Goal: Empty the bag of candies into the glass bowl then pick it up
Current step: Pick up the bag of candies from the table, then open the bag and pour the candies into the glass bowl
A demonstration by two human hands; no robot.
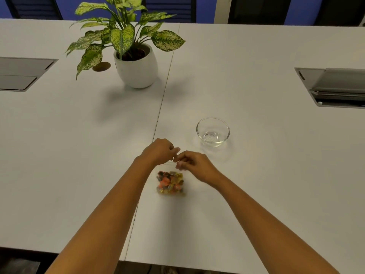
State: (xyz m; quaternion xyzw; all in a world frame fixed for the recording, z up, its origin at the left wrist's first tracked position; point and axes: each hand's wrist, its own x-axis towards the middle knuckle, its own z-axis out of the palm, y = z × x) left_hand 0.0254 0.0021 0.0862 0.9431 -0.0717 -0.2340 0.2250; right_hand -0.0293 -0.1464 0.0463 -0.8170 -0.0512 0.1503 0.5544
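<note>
Candy bag [170, 182] blurred, top hidden by hands — left [161, 151], right [192, 165] — both pinching it.

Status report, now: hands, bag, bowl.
Left hand and right hand pinching the top of the bag, candies inside. Bowl empty, upright, beyond the right hand. Nothing between.

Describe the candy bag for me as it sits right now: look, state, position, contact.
The bag of candies is a small clear plastic pouch lying on the white table, near the seam between two tabletops. Mixed candies, orange, yellow and dark, fill its lower part; it looks slightly blurred. Its top edge points away from the person, where the left hand and right hand pinch it with their fingers. Whether it is open cannot be told. The glass bowl stands empty, apart, to its far right.
</note>
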